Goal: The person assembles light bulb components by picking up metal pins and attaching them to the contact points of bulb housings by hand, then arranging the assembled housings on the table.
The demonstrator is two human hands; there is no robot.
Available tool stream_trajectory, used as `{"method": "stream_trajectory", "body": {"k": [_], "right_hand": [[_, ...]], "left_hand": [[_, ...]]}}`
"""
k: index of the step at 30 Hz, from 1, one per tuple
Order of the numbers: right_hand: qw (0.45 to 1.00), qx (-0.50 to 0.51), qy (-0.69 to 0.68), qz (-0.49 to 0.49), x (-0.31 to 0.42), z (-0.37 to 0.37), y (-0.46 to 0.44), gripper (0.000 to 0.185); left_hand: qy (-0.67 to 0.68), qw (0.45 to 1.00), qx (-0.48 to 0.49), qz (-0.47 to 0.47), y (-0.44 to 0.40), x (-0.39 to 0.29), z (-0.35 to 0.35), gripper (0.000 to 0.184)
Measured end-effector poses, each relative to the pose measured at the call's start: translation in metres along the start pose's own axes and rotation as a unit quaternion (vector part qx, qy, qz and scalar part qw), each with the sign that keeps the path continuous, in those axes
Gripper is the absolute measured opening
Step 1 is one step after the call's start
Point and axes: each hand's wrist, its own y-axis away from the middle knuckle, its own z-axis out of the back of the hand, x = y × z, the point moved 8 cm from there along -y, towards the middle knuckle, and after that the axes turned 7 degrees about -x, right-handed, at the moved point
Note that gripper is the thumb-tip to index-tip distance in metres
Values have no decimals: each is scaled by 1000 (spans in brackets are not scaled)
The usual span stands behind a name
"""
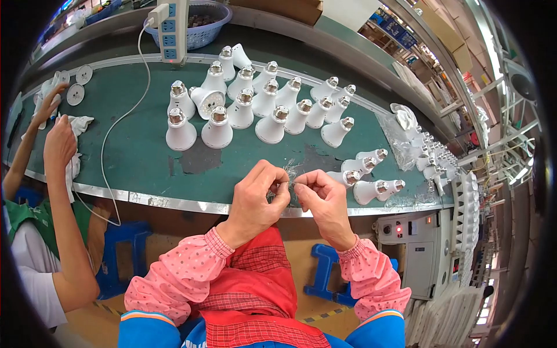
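My left hand (257, 196) and my right hand (325, 204) meet over the front edge of the green bench, fingertips almost touching. Both are closed in a pinch. Whatever is between the fingers is too thin and small to name. Just behind them lies a little heap of fine, wire-like bits (292, 168), partly covered by my fingers. White bulb housings with silver screw caps stand in a group beyond, one of them a bulb (271, 125) close to my left hand. Several others lie tipped over beside my right hand, among them a bulb (366, 191).
At the left a co-worker's hands (60, 136) handle a white cloth. A white cable (104, 139) runs from a power strip (173, 35) across the bench. A blue basket (203, 36) sits behind. Many bulbs line the right side, above a control box (409, 229).
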Motion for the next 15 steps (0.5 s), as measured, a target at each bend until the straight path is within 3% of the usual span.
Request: {"method": "stream_trajectory", "body": {"k": [8,15], "right_hand": [[999,-19,29,17,7,2,4,9],[992,-31,83,88,11,-4,3,7]], "left_hand": [[-33,997,5,-74,3,-10,-1,24],[-82,984,-1,-156,4,-22,2,26]]}}
